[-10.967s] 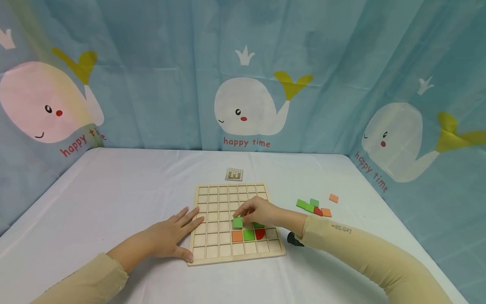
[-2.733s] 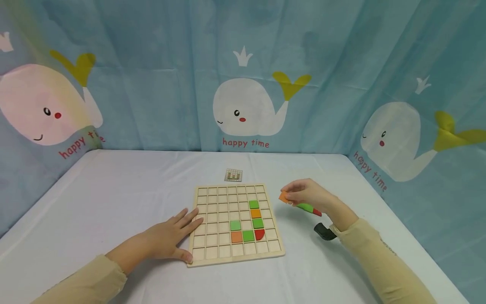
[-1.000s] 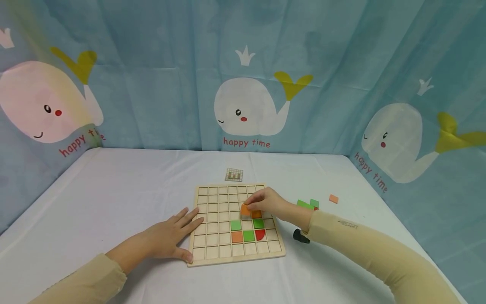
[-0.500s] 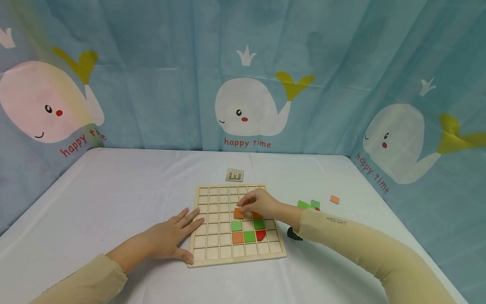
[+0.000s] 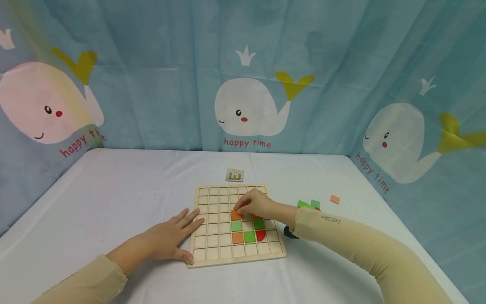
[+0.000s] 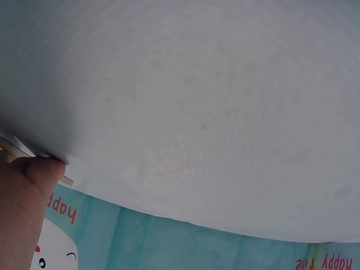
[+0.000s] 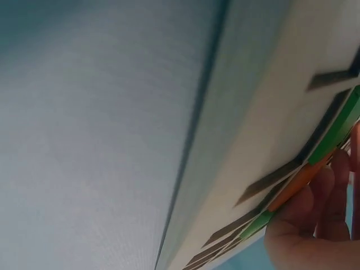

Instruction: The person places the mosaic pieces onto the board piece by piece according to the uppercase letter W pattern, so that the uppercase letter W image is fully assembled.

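Note:
My right hand (image 5: 258, 204) pinches an orange square tile (image 5: 236, 215) at the cell just above a light green tile (image 5: 236, 226) on the wooden grid board (image 5: 212, 262). Whether it sits fully in the cell I cannot tell. Below lie an orange tile (image 5: 237, 237), a green tile (image 5: 249, 236) and a red rounded tile (image 5: 260, 235). Another green tile (image 5: 259, 224) is above the red one, and an orange tile (image 5: 257, 216) is partly covered by my hand. My left hand (image 5: 167, 238) rests with spread fingers on the board's left edge.
Loose green tiles (image 5: 305, 204) with a bit of red lie right of the board, partly behind the sleeve. A single orange tile (image 5: 335, 199) lies farther right. A small patterned card (image 5: 235, 175) is behind the board. A black object (image 5: 290, 232) shows beside the right sleeve.
My right hand has carried the orange tile from the pile at the right leftward over the board, down to the cell above the light green tile. My left hand stays put.

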`<state>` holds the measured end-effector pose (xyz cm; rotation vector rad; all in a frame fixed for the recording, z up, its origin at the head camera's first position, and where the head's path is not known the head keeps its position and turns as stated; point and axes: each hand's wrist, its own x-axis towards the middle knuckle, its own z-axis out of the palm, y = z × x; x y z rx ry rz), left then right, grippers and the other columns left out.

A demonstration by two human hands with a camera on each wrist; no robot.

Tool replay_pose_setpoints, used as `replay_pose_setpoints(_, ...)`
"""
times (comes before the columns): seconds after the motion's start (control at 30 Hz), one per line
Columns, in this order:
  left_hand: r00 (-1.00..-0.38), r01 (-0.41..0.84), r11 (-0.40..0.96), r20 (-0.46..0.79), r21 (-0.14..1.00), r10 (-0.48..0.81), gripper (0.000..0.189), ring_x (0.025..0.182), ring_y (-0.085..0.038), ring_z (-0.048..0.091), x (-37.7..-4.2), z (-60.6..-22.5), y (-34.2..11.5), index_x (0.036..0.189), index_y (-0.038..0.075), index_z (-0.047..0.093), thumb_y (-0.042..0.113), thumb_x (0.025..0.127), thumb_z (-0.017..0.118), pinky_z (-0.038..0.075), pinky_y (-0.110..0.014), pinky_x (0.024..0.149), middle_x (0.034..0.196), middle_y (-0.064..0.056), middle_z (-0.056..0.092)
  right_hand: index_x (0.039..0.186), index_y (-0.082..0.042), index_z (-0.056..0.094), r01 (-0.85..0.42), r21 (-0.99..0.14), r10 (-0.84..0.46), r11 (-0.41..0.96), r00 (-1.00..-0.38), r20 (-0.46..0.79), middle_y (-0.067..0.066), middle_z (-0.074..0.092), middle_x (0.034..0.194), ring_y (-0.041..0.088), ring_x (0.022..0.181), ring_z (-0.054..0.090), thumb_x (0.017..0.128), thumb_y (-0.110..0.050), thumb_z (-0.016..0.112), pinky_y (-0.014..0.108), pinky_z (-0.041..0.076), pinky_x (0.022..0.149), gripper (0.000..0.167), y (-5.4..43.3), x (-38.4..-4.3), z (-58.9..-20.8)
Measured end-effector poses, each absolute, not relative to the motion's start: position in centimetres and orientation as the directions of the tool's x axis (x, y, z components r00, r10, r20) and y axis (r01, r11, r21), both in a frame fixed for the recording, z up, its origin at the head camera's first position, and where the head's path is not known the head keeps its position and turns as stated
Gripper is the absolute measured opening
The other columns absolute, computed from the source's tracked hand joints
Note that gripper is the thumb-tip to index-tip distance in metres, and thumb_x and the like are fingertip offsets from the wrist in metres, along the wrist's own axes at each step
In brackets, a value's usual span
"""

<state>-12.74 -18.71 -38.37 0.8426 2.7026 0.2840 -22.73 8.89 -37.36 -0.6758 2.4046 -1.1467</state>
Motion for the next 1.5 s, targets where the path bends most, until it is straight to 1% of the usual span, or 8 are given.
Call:
replay_pose_setpoints(0.27,-0.784,0.524,0.807,-0.218,0.271,0.582,0.106,0.142,-0.047,0.015,-12.8,-38.4,-18.6,0.153,0.008,0.027,0.073,0.075,0.057,0.040,-0.063,0.094,0.160,-0.017,0.012,0.096,-0.002,0.077,-0.238,-0.801,-0.568,0.549,-0.809,-0.149,0.002,0.073,0.091,0.009,0.087,0.061,0.088,-0.006,0.071,0.025,0.051,0.079,0.010,9.2,-22.6,-37.2)
replay_pose_setpoints(0.5,-0.786,0.520,0.811,-0.221,0.269,0.578,0.106,0.142,-0.047,0.016,-12.8,-38.4,-18.6,0.153,0.008,0.027,0.073,0.075,0.057,0.041,-0.064,0.093,0.160,-0.017,0.012,0.101,0.000,0.075,-0.229,-0.815,-0.557,0.532,-0.820,-0.133,0.005,0.071,0.101,0.016,0.097,0.063,0.089,-0.004,0.069,0.029,0.051,0.084,0.014,9.4,-22.6,-37.2)
replay_pose_setpoints(0.67,-0.784,0.528,0.809,-0.216,0.258,0.581,0.106,0.142,-0.047,0.016,-12.9,-38.4,-18.5,0.153,0.008,0.026,0.073,0.076,0.057,0.042,-0.065,0.091,0.160,-0.018,0.012,0.104,0.000,0.074,-0.225,-0.814,-0.548,0.535,-0.826,-0.132,0.006,0.071,0.101,0.016,0.096,0.063,0.089,-0.005,0.070,0.029,0.051,0.085,0.016,9.5,-22.7,-37.2)
replay_pose_setpoints(0.83,-0.780,0.533,0.804,-0.214,0.262,0.587,0.106,0.142,-0.047,0.016,-12.9,-38.3,-18.5,0.153,0.008,0.026,0.072,0.076,0.057,0.041,-0.065,0.091,0.160,-0.018,0.011,0.105,-0.001,0.074,-0.210,-0.818,-0.525,0.535,-0.842,-0.127,0.004,0.071,0.099,0.015,0.096,0.063,0.089,-0.006,0.071,0.032,0.050,0.089,0.017,9.8,-22.8,-37.2)
replay_pose_setpoints(1.0,-0.780,0.534,0.803,-0.211,0.265,0.589,0.106,0.142,-0.048,0.016,-12.9,-38.3,-18.5,0.153,0.008,0.026,0.072,0.076,0.057,0.041,-0.065,0.092,0.160,-0.018,0.011,0.106,-0.003,0.074,-0.181,-0.832,-0.493,0.524,-0.861,-0.124,0.004,0.071,0.105,0.016,0.100,0.063,0.089,-0.009,0.071,0.032,0.050,0.089,0.018,10.5,-22.9,-36.9)
replay_pose_setpoints(1.17,-0.779,0.532,0.805,-0.220,0.264,0.587,0.105,0.142,-0.047,0.015,-13.0,-38.5,-18.6,0.154,0.008,0.026,0.072,0.076,0.058,0.040,-0.064,0.093,0.161,-0.017,0.011,0.112,0.000,0.071,-0.169,-0.857,-0.502,0.486,-0.857,-0.115,0.012,0.069,0.112,0.017,0.099,0.064,0.092,-0.010,0.068,0.033,0.052,0.086,0.022,12.0,-22.7,-36.2)
replay_pose_setpoints(1.33,-0.778,0.530,0.804,-0.223,0.270,0.587,0.105,0.142,-0.047,0.015,-13.0,-38.6,-18.7,0.154,0.008,0.026,0.072,0.076,0.058,0.041,-0.064,0.093,0.161,-0.017,0.011,0.115,0.003,0.069,-0.154,-0.878,-0.500,0.454,-0.859,-0.108,0.017,0.067,0.116,0.019,0.100,0.064,0.092,-0.012,0.068,0.041,0.051,0.089,0.027,13.7,-22.4,-35.4)
replay_pose_setpoints(1.5,-0.780,0.527,0.804,-0.218,0.276,0.587,0.105,0.142,-0.048,0.015,-12.9,-38.6,-18.7,0.153,0.007,0.027,0.071,0.076,0.059,0.040,-0.065,0.092,0.161,-0.017,0.011,0.115,0.000,0.069,-0.147,-0.874,-0.474,0.464,-0.875,-0.104,0.011,0.070,0.112,0.022,0.099,0.063,0.093,-0.016,0.068,0.050,0.047,0.088,0.028,15.5,-22.2,-34.4)
